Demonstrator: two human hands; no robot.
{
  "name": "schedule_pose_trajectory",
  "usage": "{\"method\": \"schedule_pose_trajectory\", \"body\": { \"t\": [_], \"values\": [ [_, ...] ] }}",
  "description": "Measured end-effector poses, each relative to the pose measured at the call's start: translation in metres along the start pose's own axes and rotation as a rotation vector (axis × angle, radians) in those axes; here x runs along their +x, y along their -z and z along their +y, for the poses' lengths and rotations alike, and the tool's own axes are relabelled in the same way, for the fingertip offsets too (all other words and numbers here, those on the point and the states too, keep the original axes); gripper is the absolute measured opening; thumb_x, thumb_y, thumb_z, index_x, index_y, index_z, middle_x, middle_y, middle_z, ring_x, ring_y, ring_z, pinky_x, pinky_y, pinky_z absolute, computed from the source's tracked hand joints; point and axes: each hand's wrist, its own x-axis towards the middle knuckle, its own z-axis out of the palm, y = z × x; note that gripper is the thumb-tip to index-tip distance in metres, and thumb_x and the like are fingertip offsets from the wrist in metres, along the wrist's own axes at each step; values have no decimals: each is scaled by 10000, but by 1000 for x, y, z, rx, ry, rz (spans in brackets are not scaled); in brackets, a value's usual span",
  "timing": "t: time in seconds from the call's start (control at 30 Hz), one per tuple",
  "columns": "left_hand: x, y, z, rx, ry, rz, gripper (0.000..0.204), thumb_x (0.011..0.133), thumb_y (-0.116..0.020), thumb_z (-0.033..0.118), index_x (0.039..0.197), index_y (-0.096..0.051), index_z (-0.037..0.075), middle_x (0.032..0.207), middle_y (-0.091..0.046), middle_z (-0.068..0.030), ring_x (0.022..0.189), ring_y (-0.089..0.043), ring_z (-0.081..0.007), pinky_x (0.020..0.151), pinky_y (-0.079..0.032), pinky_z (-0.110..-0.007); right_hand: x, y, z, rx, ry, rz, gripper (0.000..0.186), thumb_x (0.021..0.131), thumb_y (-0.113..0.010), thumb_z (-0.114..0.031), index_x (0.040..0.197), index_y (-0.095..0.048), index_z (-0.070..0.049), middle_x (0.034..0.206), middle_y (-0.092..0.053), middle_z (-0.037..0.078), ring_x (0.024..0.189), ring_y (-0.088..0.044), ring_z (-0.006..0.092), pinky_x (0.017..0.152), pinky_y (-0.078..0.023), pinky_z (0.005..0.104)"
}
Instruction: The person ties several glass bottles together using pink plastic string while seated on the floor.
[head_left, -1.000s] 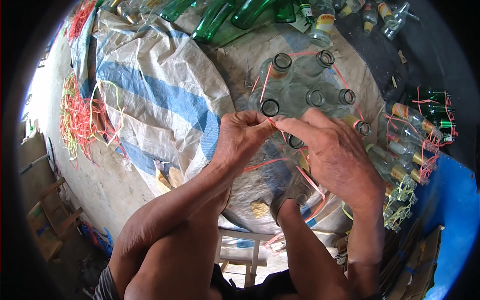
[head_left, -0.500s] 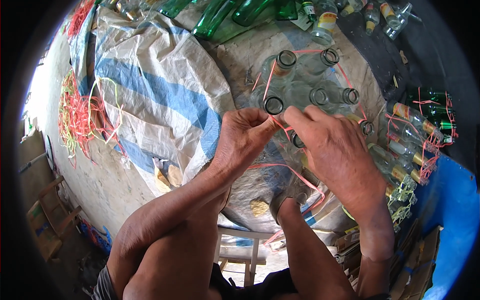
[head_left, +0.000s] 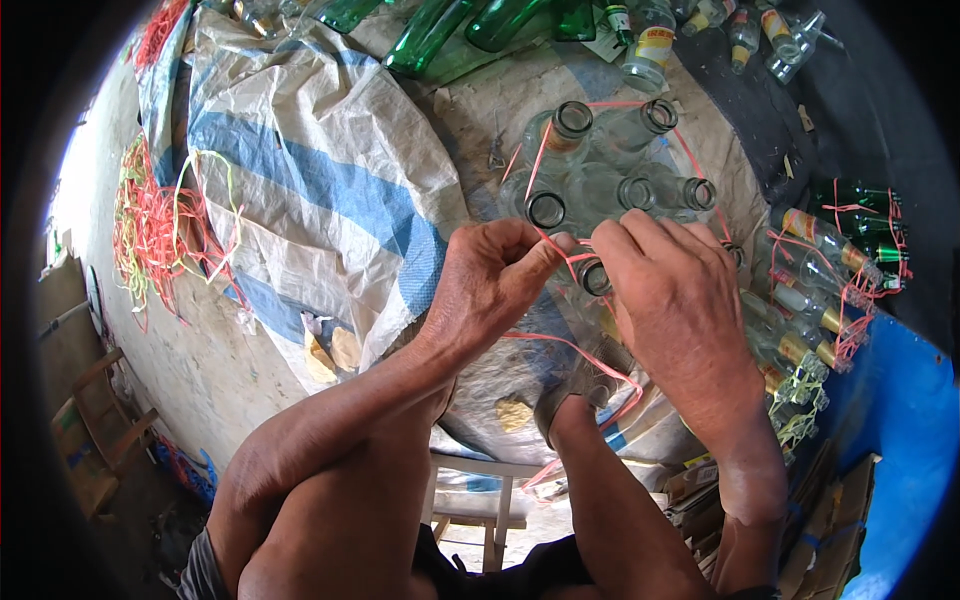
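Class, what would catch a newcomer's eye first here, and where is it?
At the centre, the left hand pinches a pink strip that runs around clear bottles, the right hand close beside it. Left of them spreads a crumpled white-and-blue sheet, and farther left a pink-and-green tangle. Green bottles show at the top edge.

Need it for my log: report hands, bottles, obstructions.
Left hand pinching pink strap; right hand at strap, grip hidden. Clear bottles grouped upright, strap around them. No obstruction seen.
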Motion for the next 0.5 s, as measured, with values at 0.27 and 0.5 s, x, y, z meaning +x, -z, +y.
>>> {"method": "schedule_pose_trajectory", "body": {
  "t": [0.27,0.5],
  "values": [
    [-3,0,1,23,-71,-4,327,1017,-775,282,899,-743,-21,689,-556,77,655,-436,-15,527,-313,-252,5,16,12,-39,4,117,181,779,-715,-8,882,-576,-65,896,-553,102,907,-573,334,792,-475,462],
    [-5,0,0,-8,-63,-30,310,1036,-750,265,910,-711,-16,705,-530,85,650,-419,-14,534,-298,-244,4,13,26,266,-86,146,190,773,-720,59,886,-592,-24,852,-613,116,828,-617,346,748,-494,439]
  ]
}}
